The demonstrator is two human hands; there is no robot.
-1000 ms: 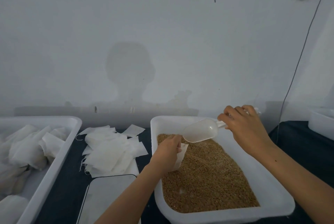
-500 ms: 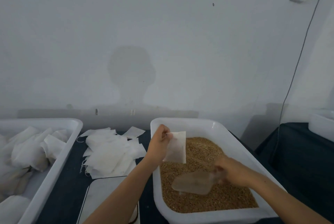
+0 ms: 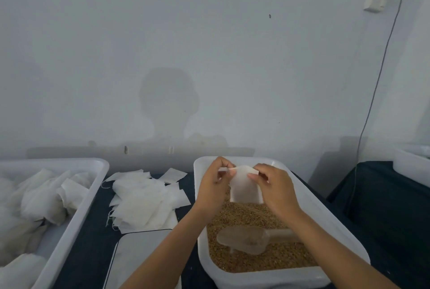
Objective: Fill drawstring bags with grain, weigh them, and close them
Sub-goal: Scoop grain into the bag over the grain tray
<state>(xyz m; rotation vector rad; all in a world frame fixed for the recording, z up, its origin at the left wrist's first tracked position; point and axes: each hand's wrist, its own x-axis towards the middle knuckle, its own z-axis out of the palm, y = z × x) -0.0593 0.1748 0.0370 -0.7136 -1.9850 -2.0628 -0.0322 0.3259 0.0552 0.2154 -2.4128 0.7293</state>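
Note:
A small white drawstring bag (image 3: 244, 188) hangs over the far end of a white tub (image 3: 335, 225) holding brown grain (image 3: 263, 258). My left hand (image 3: 215, 186) pinches the bag's top left corner and my right hand (image 3: 274, 188) pinches its top right corner. A translucent plastic scoop (image 3: 246, 239) lies on the grain near the tub's front, with no hand on it.
A pile of flat empty white bags (image 3: 144, 198) lies on the dark table left of the tub. A white tub (image 3: 67, 223) at far left holds filled bags. A scale's pale platform (image 3: 139, 258) sits at the front. Another white container (image 3: 411, 163) stands at right.
My right hand laid the scoop down on the grain and rose to the bag's top right corner. The left hand kept hold of the bag.

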